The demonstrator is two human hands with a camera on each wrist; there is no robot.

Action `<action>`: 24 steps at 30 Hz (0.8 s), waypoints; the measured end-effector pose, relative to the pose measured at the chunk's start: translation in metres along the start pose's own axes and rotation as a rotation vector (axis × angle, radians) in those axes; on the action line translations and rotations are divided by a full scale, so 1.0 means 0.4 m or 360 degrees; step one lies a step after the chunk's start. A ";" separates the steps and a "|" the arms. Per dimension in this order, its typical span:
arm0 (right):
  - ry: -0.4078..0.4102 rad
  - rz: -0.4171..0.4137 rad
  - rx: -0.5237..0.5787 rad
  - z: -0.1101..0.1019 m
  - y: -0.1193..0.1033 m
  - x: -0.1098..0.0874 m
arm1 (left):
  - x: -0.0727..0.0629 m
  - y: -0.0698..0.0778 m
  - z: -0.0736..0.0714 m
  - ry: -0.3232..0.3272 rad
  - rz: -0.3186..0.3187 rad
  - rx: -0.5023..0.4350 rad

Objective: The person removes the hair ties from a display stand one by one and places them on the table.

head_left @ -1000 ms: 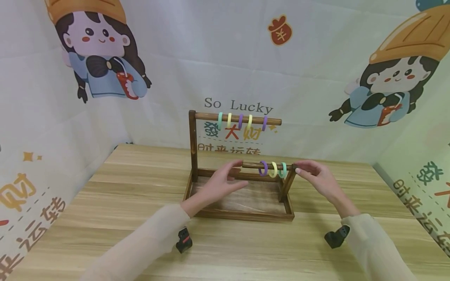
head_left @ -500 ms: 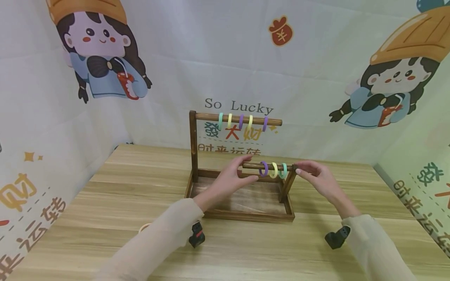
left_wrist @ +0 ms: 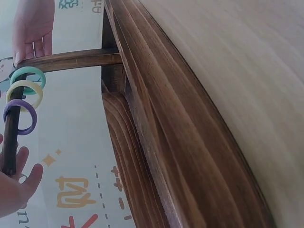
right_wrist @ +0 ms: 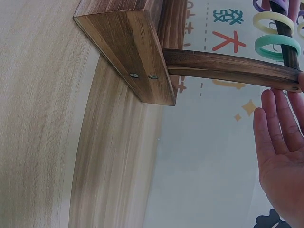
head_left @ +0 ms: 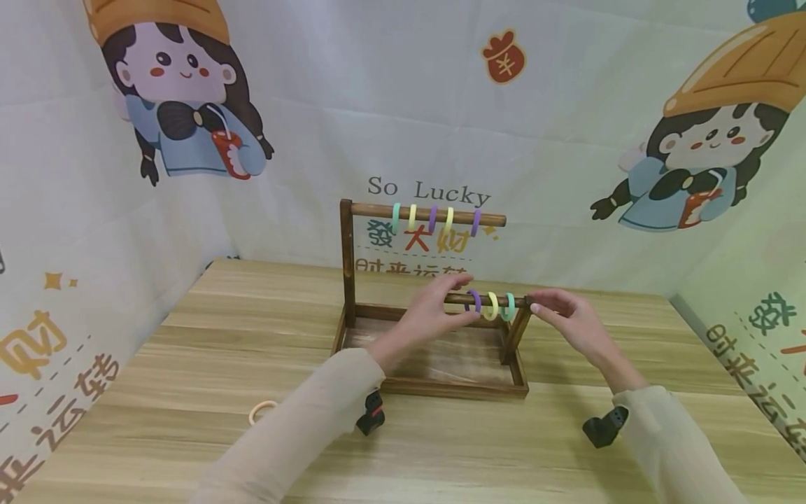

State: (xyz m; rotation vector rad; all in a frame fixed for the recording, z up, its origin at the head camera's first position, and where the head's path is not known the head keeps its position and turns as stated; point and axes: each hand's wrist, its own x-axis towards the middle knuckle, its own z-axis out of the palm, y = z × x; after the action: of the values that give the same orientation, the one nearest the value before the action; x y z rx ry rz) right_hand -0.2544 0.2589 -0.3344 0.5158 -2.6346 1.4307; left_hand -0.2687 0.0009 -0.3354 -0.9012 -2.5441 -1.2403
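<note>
A dark wooden rack [head_left: 434, 386] stands on the table, its tray base carrying a tall post and a short post, each with a horizontal bar. On the lower bar hang a purple ring [head_left: 476, 302], a yellow ring [head_left: 492, 306] and a mint-green ring [head_left: 508, 306]. My left hand [head_left: 428, 311] has its thumb and fingers spread around that bar's free end, fingertips close beside the purple ring. At the other end, my right hand [head_left: 574, 318] pinches the short post's top [right_wrist: 289, 80] between thumb and forefinger, its other fingers extended.
Several green, yellow and purple rings hang on the upper bar [head_left: 494, 220]. A pale orange ring [head_left: 259, 408] lies on the table [head_left: 189, 350] to the left, partly behind my left sleeve. Behind the table hangs a printed cloth [head_left: 378, 84].
My left hand has moved right along the lower bar, from its free end toward the purple ring. The orange ring has come into sight behind the sleeve. My right hand has stayed put.
</note>
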 end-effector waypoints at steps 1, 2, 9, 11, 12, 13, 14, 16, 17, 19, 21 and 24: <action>0.0000 0.0001 0.0000 0.000 0.000 0.000 | 0.002 0.001 0.002 0.0005 0.0011 0.0023; 0.0000 0.0000 -0.0003 0.000 -0.001 0.000 | 0.004 0.001 0.003 0.0012 0.0020 0.0044; 0.0006 0.0004 0.0001 0.001 0.001 0.000 | 0.014 0.005 0.006 0.0044 0.0026 0.0168; 0.0003 0.0009 0.0002 0.001 0.001 0.000 | 0.019 0.007 0.007 0.0038 0.0025 0.0219; 0.0001 0.0013 0.0002 0.001 0.001 0.000 | 0.021 0.008 0.007 0.0033 0.0027 0.0247; -0.0001 0.0012 0.0000 0.001 0.002 0.000 | 0.023 0.008 0.007 0.0024 0.0026 0.0276; -0.0002 0.0012 -0.0001 0.001 0.002 0.000 | 0.024 0.010 0.008 0.0012 0.0023 0.0308; -0.0003 0.0008 -0.0002 0.001 0.002 -0.001 | 0.027 0.009 0.010 0.0001 0.0026 0.0370; -0.0004 0.0005 -0.0001 0.001 0.003 -0.001 | 0.027 0.009 0.011 -0.0002 0.0029 0.0392; -0.0005 -0.0001 0.0000 0.001 0.002 -0.001 | 0.029 0.009 0.014 -0.0005 0.0026 0.0434; -0.0006 -0.0005 0.0000 0.001 0.002 -0.001 | 0.029 0.011 0.016 -0.0003 0.0016 0.0475; -0.0003 -0.0008 -0.0005 0.001 0.002 -0.001 | 0.029 0.014 0.018 0.0000 0.0005 0.0524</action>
State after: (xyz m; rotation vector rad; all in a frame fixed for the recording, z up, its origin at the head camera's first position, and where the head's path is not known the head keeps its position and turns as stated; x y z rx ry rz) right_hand -0.2541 0.2589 -0.3353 0.5228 -2.6347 1.4249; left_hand -0.2740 0.0141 -0.3316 -0.8276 -2.6362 -0.7839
